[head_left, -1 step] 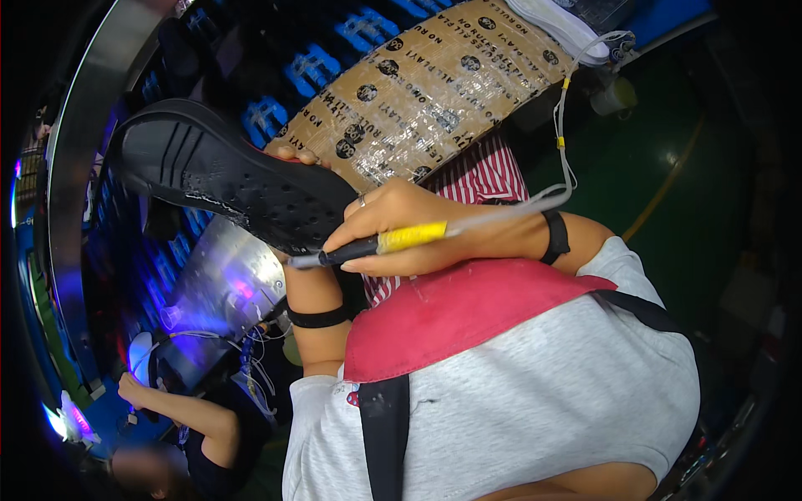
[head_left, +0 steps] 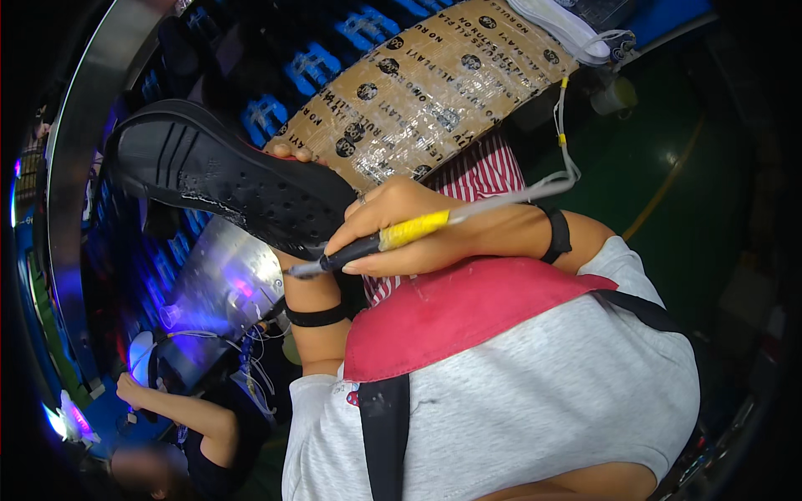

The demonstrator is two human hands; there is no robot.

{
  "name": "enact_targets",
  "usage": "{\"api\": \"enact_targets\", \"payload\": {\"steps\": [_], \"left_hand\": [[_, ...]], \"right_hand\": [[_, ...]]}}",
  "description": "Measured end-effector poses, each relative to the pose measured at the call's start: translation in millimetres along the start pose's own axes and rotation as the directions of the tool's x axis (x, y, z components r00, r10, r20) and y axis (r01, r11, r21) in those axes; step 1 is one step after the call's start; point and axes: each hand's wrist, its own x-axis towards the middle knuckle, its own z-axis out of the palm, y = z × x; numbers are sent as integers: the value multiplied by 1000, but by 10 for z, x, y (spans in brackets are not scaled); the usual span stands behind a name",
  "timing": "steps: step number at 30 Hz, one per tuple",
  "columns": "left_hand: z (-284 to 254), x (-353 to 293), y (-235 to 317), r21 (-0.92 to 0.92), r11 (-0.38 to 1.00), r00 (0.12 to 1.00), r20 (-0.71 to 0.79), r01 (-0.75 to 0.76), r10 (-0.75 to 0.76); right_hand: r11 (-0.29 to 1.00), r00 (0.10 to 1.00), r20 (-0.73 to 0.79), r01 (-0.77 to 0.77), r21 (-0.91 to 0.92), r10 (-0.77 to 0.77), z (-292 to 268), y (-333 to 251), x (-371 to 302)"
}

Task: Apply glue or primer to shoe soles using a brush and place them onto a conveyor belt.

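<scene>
A black shoe sole (head_left: 225, 171) is tilted with its grooved, dimpled face up. My left hand (head_left: 292, 152) grips it from beneath; only fingertips show over its far edge, the palm hidden behind it. Closed in a pen-like grip, my right hand (head_left: 399, 221) holds a tube-fed brush (head_left: 415, 230) with a black grip and yellow tape. Its grey tip lies just off the sole's near edge, above my left forearm in the view; whether it touches the sole I cannot tell. A pale hose (head_left: 518, 194) runs from the brush over my right wrist.
Printed cardboard (head_left: 418, 96) lies beyond my hands, with a white shoe (head_left: 564, 33) at its far right end. Blue holders (head_left: 313, 71) line the far side. A shiny metal plate (head_left: 225, 259) stands at left. Another person's arm (head_left: 188, 409) works at lower left.
The brush tip has shifted slightly down and left, away from the sole's edge. The hose has swung a little. The sole and my left hand stay nearly in place.
</scene>
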Motion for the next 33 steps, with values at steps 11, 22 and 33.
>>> {"api": "enact_targets", "payload": {"steps": [11,22,33], "left_hand": [[42,4,140,165,986,995,-96,-4,20],[123,149,309,395,869,945,-1,299,-326],[322,464,262,637,500,770,-250,587,-587]], "right_hand": [[998,993,106,50,-22,-47,-98,23,17],[999,951,306,-41,-20,45,-197,121,-18],[984,897,435,3,-176,75,-301,14,61]]}}
